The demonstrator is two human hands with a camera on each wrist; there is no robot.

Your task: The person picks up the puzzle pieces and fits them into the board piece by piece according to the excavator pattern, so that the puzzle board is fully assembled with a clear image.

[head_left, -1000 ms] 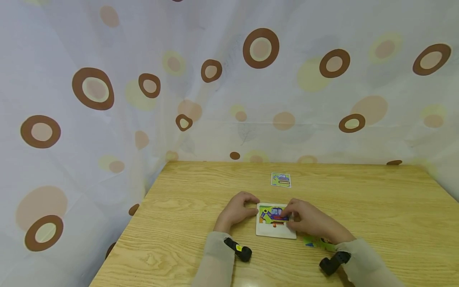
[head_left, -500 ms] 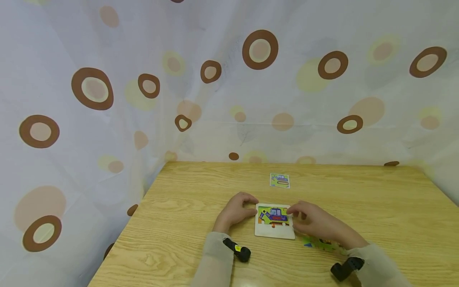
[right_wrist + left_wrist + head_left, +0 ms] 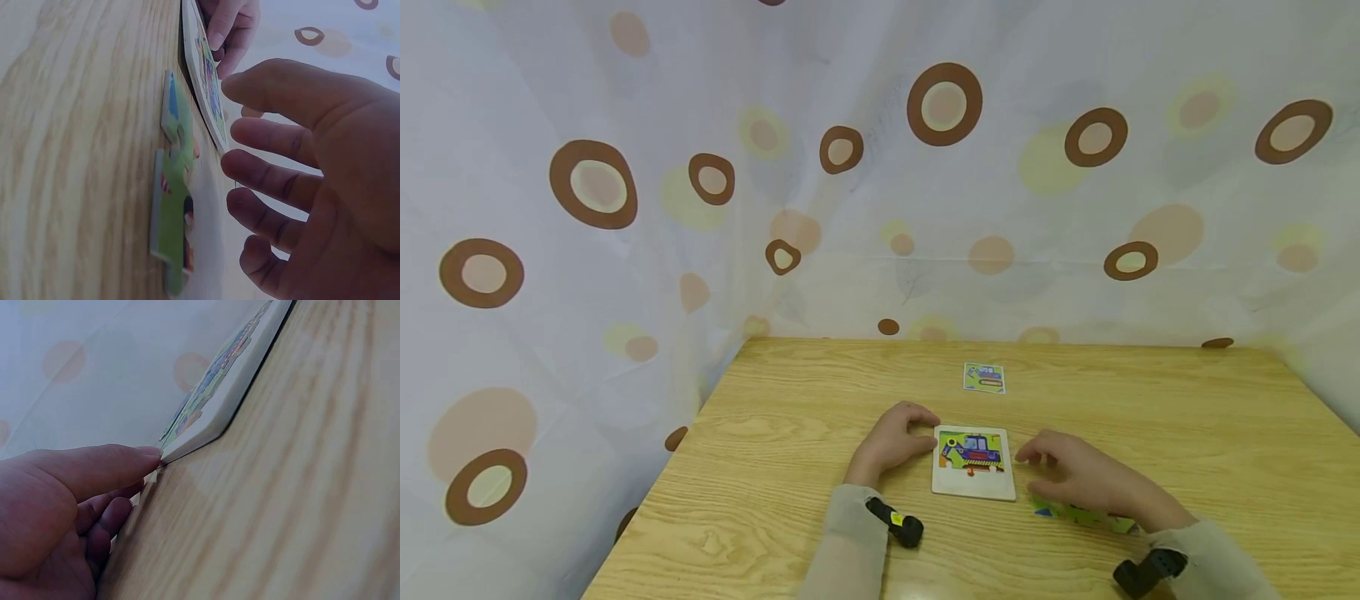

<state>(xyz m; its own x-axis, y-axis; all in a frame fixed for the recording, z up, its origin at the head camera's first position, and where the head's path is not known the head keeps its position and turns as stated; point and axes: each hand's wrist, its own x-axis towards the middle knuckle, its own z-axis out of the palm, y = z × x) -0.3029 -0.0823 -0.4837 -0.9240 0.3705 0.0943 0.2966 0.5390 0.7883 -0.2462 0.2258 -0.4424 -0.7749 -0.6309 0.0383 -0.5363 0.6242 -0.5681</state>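
A white-framed jigsaw puzzle board point(image 3: 973, 483) lies on the table, its upper part filled with a purple and green excavator picture. The lower part shows bare white, with an orange-red knob of a piece jutting into it. My left hand point(image 3: 891, 440) touches the board's left edge; in the left wrist view the straight thumb point(image 3: 119, 464) meets its corner. To the right of the board hovers my right hand point(image 3: 1078, 473), fingers apart and loosely bent, holding nothing. Green puzzle pieces point(image 3: 172, 219) lie on the table below it, partly hidden by the hand in the head view.
A small picture card point(image 3: 984, 377) with the same excavator lies behind the board. The wooden table point(image 3: 820, 383) ends at a spotted cloth point(image 3: 850, 208) hanging at the back and left. Black cameras sit on both wrists.
My right hand has let go of the piece in the board's upper right and drawn back rightward over the loose pieces. The left hand keeps its place at the board's edge.
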